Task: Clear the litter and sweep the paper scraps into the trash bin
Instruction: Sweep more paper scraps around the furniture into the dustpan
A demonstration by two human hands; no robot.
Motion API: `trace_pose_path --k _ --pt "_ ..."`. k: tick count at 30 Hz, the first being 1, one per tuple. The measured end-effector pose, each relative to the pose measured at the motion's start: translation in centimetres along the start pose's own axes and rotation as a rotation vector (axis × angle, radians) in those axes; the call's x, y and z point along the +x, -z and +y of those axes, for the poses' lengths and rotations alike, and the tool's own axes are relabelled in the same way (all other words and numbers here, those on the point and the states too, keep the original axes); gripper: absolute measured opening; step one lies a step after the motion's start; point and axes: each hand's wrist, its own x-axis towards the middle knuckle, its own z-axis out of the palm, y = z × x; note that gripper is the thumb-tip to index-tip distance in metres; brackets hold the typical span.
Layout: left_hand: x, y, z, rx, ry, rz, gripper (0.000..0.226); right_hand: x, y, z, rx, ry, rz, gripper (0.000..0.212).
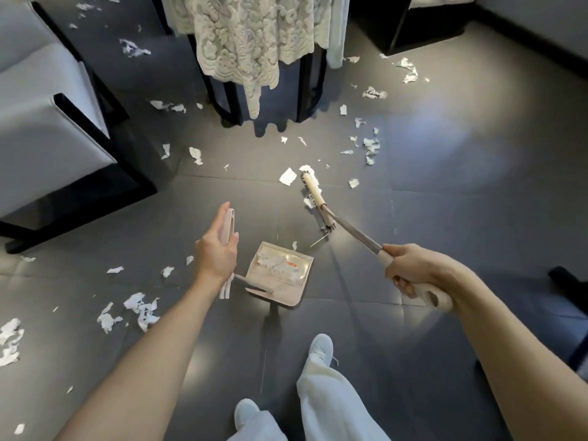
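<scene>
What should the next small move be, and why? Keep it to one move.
Probably pull the broom head back toward the dustpan, dragging the paper scraps beside it to the pan's open edge. The right hand grips the broom handle, the left hand holds the dustpan handle, and the pan's mouth faces the head.

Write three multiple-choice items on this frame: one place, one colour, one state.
1. Where is the broom head?
A. Inside the dustpan
B. On the floor, beyond the dustpan
C. Under the chair

2. What colour is the dustpan?
A. Black
B. Beige
C. Green

3. What state is the dustpan in?
A. Empty
B. Holding paper scraps
C. Upside down

Answers: 1 B, the broom head rests on the floor past the dustpan's far edge. 2 B, its tray is pale beige. 3 B, white paper scraps lie in its tray.
</scene>
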Motion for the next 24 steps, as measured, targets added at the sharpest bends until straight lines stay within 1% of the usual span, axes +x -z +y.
trace_pose_path --k 4,7,9,13,17,19,22,24 --pt "1.7 -2.8 1.7 0.023 -0.002 -0.011 0.06 3.5 2.0 0.7 -0.211 0.043 0.06 0.05" --pt "2.8 -4.5 2.6 0.042 0.011 -0.075 0.059 5.7 2.2 1.2 -0.262 0.049 0.056 0.052" --pt "3.7 -5.5 3.6 0.051 -0.003 -0.093 0.059 6.6 2.0 1.4 -0.272 0.053 0.009 0.05" --pt "5.2 -6.5 5.1 0.071 -0.018 -0.108 0.059 6.5 0.9 1.6 -0.215 0.068 -0.119 0.048" --pt "5.5 -7.1 5.9 0.075 -0.027 -0.084 0.059 4.9 0.3 1.2 -0.009 0.012 -0.223 0.041" --pt "5.8 -7.2 6.1 0.051 -0.027 -0.083 0.059 4.0 0.9 0.8 0.051 -0.01 -0.247 0.045" --pt "6.1 -6.8 5.7 0.056 -0.027 -0.079 0.059 2.9 2.1 0.2 0.086 -0.018 -0.272 0.049" --pt "6.2 -6.4 5.4 0.064 -0.02 -0.065 0.059 2.3 2.7 -0.3 0.081 0.0 -0.258 0.05"
